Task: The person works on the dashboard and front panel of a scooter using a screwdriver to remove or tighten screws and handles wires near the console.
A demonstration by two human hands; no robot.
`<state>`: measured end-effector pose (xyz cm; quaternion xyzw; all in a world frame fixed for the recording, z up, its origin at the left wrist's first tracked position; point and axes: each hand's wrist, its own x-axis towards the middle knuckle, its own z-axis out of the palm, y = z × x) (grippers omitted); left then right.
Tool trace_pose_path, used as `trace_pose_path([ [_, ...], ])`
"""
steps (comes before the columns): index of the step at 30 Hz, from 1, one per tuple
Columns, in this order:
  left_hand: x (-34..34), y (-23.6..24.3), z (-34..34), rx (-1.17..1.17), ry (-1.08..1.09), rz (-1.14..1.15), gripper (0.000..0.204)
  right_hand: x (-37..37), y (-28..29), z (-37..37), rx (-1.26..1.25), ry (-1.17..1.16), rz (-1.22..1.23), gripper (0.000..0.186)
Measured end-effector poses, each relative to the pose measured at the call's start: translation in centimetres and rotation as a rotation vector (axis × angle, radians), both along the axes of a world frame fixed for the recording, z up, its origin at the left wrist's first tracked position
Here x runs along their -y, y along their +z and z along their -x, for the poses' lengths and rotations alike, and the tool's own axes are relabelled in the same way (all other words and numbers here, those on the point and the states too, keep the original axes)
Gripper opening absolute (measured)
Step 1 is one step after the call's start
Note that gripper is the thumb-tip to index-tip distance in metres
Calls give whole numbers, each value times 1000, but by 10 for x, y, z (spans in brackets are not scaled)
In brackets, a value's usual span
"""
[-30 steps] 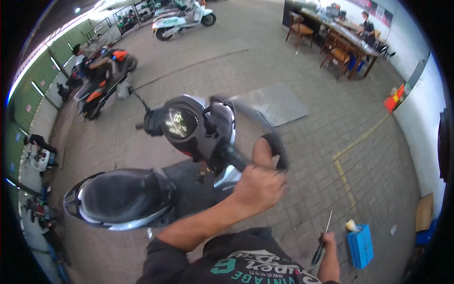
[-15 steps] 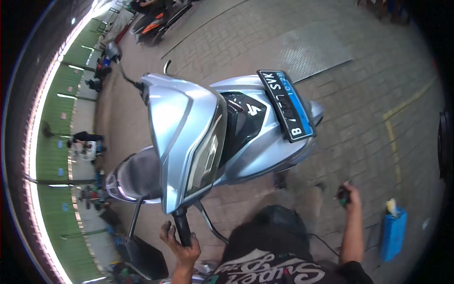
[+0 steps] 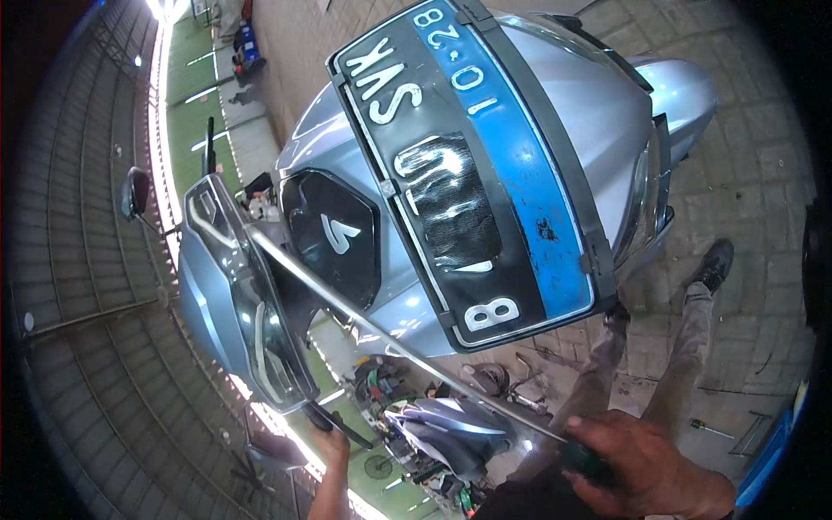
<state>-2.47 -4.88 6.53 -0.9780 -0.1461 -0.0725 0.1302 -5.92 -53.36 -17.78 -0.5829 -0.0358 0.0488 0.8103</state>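
The silver-blue scooter [image 3: 403,325] fills the view, its number plate [image 3: 511,186] large and close. My right hand [image 3: 646,464], at lower right, is closed around the dark green handle of a long screwdriver [image 3: 407,348]. The bright shaft slants up to the left across the scooter's front; its far end overlaps the headlight unit [image 3: 260,321], and I cannot tell whether it touches. At lower left, my left hand [image 3: 331,449] is closed on the black handlebar grip [image 3: 319,418], with a lever beside it. Part of that grip is hidden by the fingers.
A second screwdriver [image 3: 712,429] and a T-handled wrench [image 3: 752,433] lie on the brick floor, near a blue box [image 3: 780,451] at the right edge. Loose silver-blue body panels [image 3: 451,433] and parts lie below the plate. One mirror [image 3: 136,192] sticks out at far left.
The view has come lower and much closer to the scooter's front. My right hand has risen from beside my leg, bringing the screwdriver across the front. My left hand has stayed on the grip.
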Motion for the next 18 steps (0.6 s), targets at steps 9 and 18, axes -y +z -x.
trace_pose_path([
  [9, -7, 21, 20, 0, 139, -87, 42, 13, 30, -51, 23, 363, 97, 59],
  [18, 16, -10, -10, 55, 87, 43, 38, 39, 47, -122, 228, 332, 415, 54],
])
